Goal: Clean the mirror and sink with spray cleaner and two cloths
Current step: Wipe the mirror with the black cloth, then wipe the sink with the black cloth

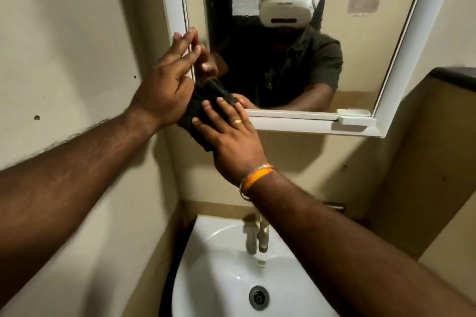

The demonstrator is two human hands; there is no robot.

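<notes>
While the dark cloth (206, 108) is bunched up right at the lower left corner of the mirror (360, 46), you've got it sandwiched between both hands, so that's where everything starts. Your right hand (229, 136) lies flat over it with fingers spread and together-ish, pressing rather than clamping, ring and bangle showing; the cloth sits under and just ahead of those fingertips. Your left hand (167, 80) is on the cloth's left side, heel touching it, fingers open and pointing up along the mirror frame (171, 8), not gripping anything I can see. The cloth's long axis looks like it runs diagonally, low-left to up-right, though it's so dark the folds are hard to read. Both hands are about equally near, but I'd say the right one is the one actually set to drive a wipe. Room-wise: glass opens up and to the right, lots of it. The frame's left edge and bottom ledge (296, 121) box you in on the near sides, and the wall (64, 46) is tight on the left. Sink (206, 278) and tap (263, 237) sit well below, clear of your arms.
</notes>
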